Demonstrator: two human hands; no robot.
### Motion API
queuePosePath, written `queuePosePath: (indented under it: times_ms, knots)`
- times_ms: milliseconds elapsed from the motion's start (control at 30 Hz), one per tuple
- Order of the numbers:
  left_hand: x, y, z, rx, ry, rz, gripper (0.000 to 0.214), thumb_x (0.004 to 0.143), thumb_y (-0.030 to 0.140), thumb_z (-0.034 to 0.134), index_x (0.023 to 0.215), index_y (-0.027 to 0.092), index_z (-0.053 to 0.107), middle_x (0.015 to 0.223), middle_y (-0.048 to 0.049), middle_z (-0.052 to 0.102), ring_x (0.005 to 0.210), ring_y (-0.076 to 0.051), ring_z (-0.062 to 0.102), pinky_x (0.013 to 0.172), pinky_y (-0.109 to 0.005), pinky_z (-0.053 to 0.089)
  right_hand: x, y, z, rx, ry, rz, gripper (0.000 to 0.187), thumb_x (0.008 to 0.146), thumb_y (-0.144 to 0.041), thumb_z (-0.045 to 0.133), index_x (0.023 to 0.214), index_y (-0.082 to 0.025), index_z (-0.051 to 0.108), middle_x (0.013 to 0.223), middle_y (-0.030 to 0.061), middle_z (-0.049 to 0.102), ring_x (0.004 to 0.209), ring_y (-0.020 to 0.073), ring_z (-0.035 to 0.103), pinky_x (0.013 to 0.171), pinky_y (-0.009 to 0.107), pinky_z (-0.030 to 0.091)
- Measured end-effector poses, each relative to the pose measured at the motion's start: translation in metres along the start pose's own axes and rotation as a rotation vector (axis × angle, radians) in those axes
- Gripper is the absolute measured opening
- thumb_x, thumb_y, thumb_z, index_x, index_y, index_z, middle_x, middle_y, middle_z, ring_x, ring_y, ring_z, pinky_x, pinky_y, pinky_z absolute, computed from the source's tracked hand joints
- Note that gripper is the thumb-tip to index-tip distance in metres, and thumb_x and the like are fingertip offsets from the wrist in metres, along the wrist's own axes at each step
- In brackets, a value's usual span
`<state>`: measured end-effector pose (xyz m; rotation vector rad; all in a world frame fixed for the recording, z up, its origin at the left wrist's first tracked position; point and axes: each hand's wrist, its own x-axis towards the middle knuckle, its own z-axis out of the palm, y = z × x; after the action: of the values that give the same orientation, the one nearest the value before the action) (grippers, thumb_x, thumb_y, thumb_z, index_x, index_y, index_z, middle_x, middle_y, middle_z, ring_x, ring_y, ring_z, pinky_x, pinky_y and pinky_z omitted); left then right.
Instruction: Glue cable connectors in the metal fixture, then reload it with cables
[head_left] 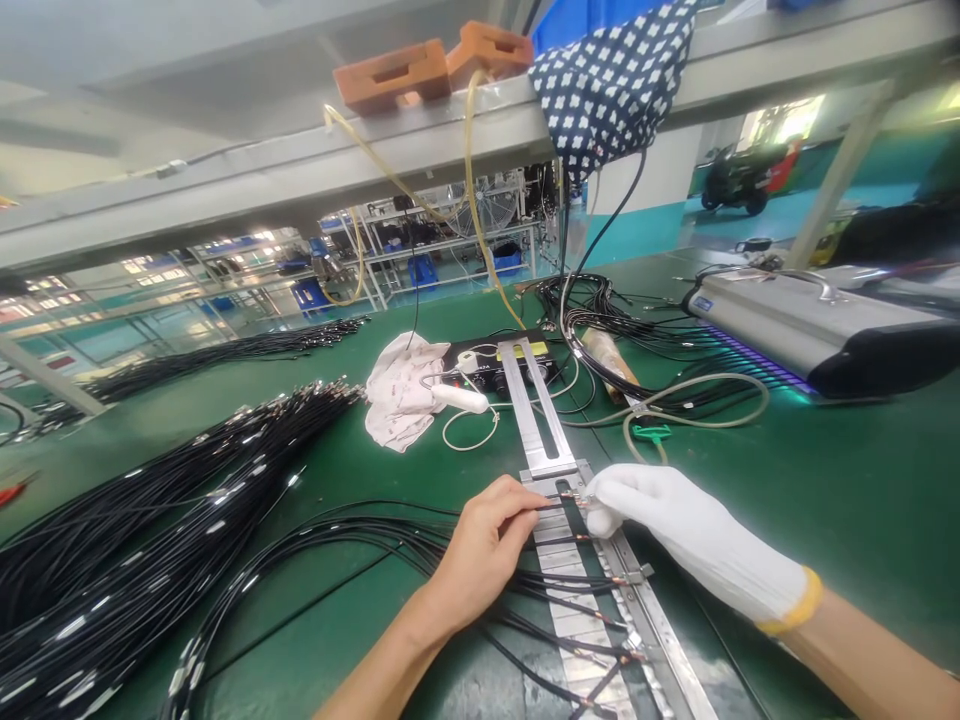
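Observation:
My bare left hand (487, 545) pinches a thin black cable (553, 499) between thumb and fingertips, above the upper part of a slotted metal fixture (568, 570). My right hand (667, 530), in a white glove with a yellow cuff, is closed at that cable's stripped, coppery end; the glove partly hides the tip. Below my hands, several black cables (562, 600) lie across the fixture, their ends along its right-hand rail (652, 620). A flat metal frame with a long slot (531, 425) extends from the fixture's far end.
Thick bundles of black cables (187, 520) cover the left of the green table (825, 500). Behind the fixture are a crumpled cloth (401, 390), a black control box (487, 375) and a white stick-like tool (461, 399). A silver lamp unit (817, 320) glows purple at right. A shelf beam (262, 155) crosses above.

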<state>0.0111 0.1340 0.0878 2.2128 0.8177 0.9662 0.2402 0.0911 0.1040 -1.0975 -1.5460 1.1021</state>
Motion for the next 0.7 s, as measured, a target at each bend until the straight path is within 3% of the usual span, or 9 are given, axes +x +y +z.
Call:
queuePosePath:
  times_ms: [133, 267, 367, 500, 700]
  knots:
    - [-0.001, 0.003, 0.003, 0.049, 0.006, 0.008, 0.024, 0.099, 0.017, 0.056, 0.114, 0.021, 0.074, 0.097, -0.0023, 0.066, 0.088, -0.012, 0.061, 0.08, -0.022, 0.045, 0.0, 0.001, 0.002, -0.001, 0.024, 0.005, 0.052, 0.086, -0.067, 0.059, 0.075, -0.017, 0.065, 0.081, 0.0103, 0.071, 0.078, 0.0223, 0.066, 0.08, 0.036, 0.054]
    - [-0.002, -0.003, 0.003, 0.193, 0.046, 0.075, 0.024, 0.102, 0.019, 0.052, 0.112, 0.019, 0.074, 0.094, -0.0031, 0.066, 0.086, -0.013, 0.061, 0.079, -0.022, 0.044, 0.004, 0.014, -0.005, 0.124, 0.224, 0.039, 0.055, 0.079, -0.068, 0.069, 0.092, -0.014, 0.07, 0.089, 0.0119, 0.073, 0.083, 0.024, 0.069, 0.087, 0.039, 0.056]
    - [-0.002, -0.012, 0.004, 0.321, 0.008, 0.077, 0.027, 0.103, 0.018, 0.05, 0.113, 0.019, 0.075, 0.089, -0.0042, 0.063, 0.081, -0.014, 0.059, 0.075, -0.023, 0.044, 0.008, 0.024, -0.013, 0.145, 0.336, 0.029, 0.063, 0.076, -0.072, 0.073, 0.098, -0.014, 0.072, 0.091, 0.014, 0.074, 0.084, 0.0254, 0.071, 0.086, 0.042, 0.058]
    - [-0.002, -0.019, 0.01, 0.544, -0.066, 0.081, 0.032, 0.102, 0.014, 0.046, 0.116, 0.019, 0.075, 0.085, -0.0055, 0.059, 0.076, -0.017, 0.056, 0.069, -0.027, 0.043, 0.009, 0.026, -0.016, 0.112, 0.335, -0.005, 0.064, 0.076, -0.074, 0.072, 0.097, -0.013, 0.074, 0.09, 0.0143, 0.074, 0.083, 0.0254, 0.071, 0.084, 0.041, 0.059]
    - [0.004, -0.008, 0.016, 0.795, -0.156, -0.026, 0.037, 0.1, 0.01, 0.046, 0.121, 0.021, 0.074, 0.089, -0.0068, 0.059, 0.079, -0.02, 0.055, 0.072, -0.032, 0.046, 0.01, 0.026, -0.012, 0.106, 0.315, 0.008, 0.067, 0.074, -0.076, 0.072, 0.095, -0.013, 0.075, 0.087, 0.0137, 0.074, 0.081, 0.0247, 0.071, 0.082, 0.04, 0.059]
